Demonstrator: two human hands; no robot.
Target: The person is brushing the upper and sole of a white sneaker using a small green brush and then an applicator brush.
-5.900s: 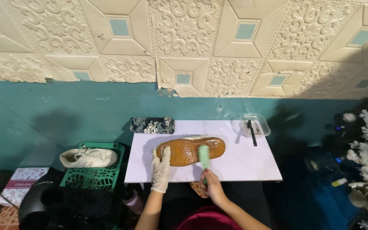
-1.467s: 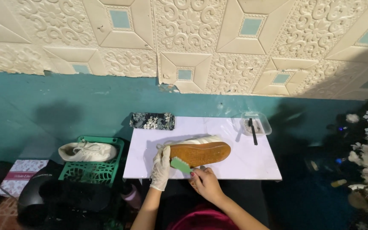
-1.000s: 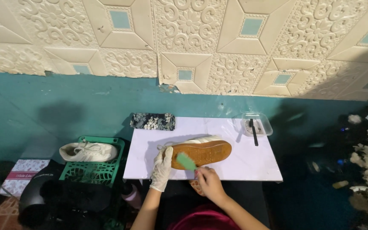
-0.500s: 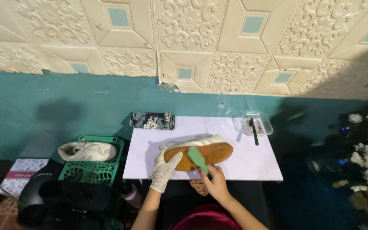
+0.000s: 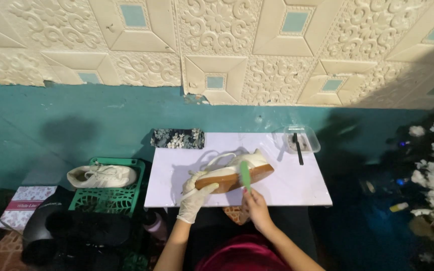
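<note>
A white desk [image 5: 297,188] stands against a blue-green wall [image 5: 101,120] with cream patterned tiles [image 5: 217,45] above it. Past the fingers, at the far edge of the desk, lies a dark flowery pouch [image 5: 177,138]. Off to the far right of the fingers sits a clear tub [image 5: 303,140] with a black stick [image 5: 298,149] lying across it.

To the left of the fingers, beside the desk, is a green crate [image 5: 107,193] with a white shoe [image 5: 102,175] on top. A small pink and white box [image 5: 20,206] sits on the floor further left.

In the middle of the desk is another white shoe with a brown sole [image 5: 233,172], tipped on its side so the sole faces the person. The left hand [image 5: 195,197] wears a white glove, and its fingers are wrapped around one end of this shoe, holding it steady. The right hand [image 5: 255,207] is bare. Its fingers are closed around a green brush [image 5: 245,174], which stands up from them and touches the sole near the middle.
</note>
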